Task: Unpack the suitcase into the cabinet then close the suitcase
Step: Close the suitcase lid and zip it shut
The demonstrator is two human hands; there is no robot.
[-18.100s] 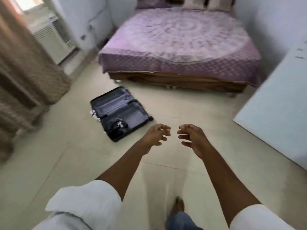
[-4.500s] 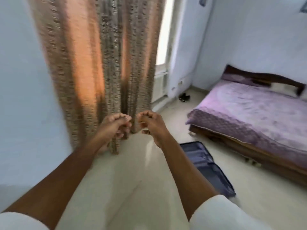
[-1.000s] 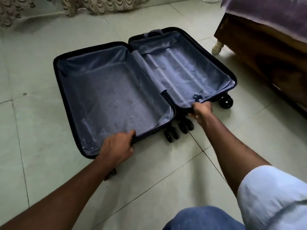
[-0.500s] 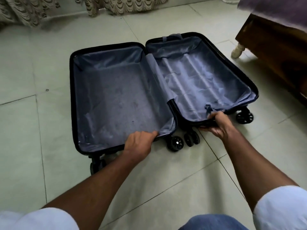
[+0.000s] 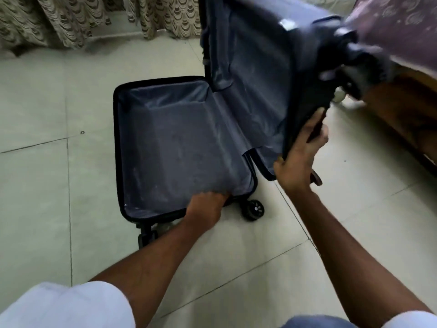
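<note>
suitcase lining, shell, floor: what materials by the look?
Lining: thin grey woven synthetic, probably polyester; it creases and has a dull sheen.
Shell of the raised half: looks like dark hard plastic, since it holds its shape; motion blur hides the finish.
Floor: pale glazed tile, with grout lines and a soft gloss.

Pale greenish floor tiles (image 5: 35,181) with thin dark grout lines cover the room. Along the far edge hangs a beige curtain (image 5: 71,22) patterned with scalloped arcs, its hem reaching the floor. At the right stands a dark wooden bed frame (image 5: 406,119) under a purple patterned bedspread (image 5: 402,29).
</note>
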